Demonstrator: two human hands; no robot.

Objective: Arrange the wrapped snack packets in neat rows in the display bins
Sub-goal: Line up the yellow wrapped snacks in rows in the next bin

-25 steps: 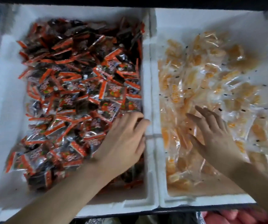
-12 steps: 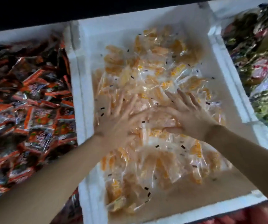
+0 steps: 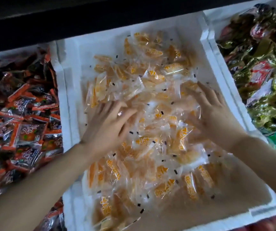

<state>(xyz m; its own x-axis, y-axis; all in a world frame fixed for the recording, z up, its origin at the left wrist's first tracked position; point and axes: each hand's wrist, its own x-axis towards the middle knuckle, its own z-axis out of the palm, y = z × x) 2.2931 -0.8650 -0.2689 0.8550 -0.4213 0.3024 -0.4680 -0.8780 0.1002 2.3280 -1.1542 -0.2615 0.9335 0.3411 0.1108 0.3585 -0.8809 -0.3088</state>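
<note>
A white foam bin (image 3: 70, 100) in the middle holds a loose heap of clear packets with orange snacks (image 3: 152, 157). My left hand (image 3: 107, 127) lies flat on the packets at the heap's left side, fingers spread and pointing up-right. My right hand (image 3: 212, 112) lies flat on the packets at the right side, fingers spread toward the upper left. Neither hand grips a packet. The packets lie at mixed angles, not in rows.
To the left is a bin of red and black packets (image 3: 22, 124). To the right, a bin of green-gold and red packets (image 3: 263, 67). A dark shelf edge (image 3: 100, 17) runs across the top. Bare brown bin floor (image 3: 200, 212) shows at the front right.
The view swung right, from the red-packet bin to the orange-packet bin. My left hand left the red packets and crossed into the middle bin; both hands now spread apart on the orange packets.
</note>
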